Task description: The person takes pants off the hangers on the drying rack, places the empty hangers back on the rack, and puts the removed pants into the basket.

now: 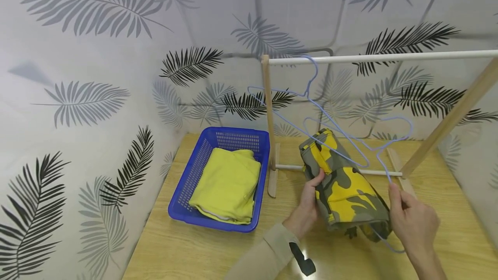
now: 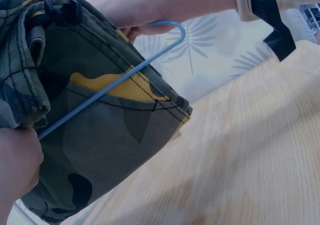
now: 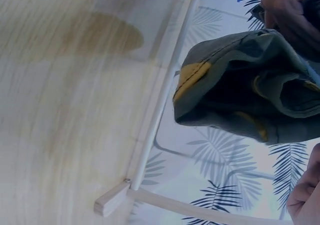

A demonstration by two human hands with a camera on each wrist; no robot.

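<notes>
My left hand (image 1: 307, 206) grips a folded pair of camouflage pants (image 1: 350, 193) in yellow, grey and black, its thumb on the front and the other fingers hidden behind the cloth. My right hand (image 1: 414, 217) pinches the side of a blue wire hanger (image 1: 383, 161) at the pants' right edge. That hanger's hook points up and right, and a rounded wire end shows below the cloth. In the left wrist view the blue wire (image 2: 107, 87) crosses the pants' outer face. The right wrist view looks into a dark opening of the pants (image 3: 200, 85).
Another blue hanger (image 1: 307, 94) hangs from the white rail (image 1: 389, 57) of a wooden rack, overlapping the pants in the head view. To the left stands a blue basket (image 1: 180, 189) with folded yellow cloth (image 1: 229, 185). A leaf-patterned sheet backs the wooden table (image 1: 155, 245).
</notes>
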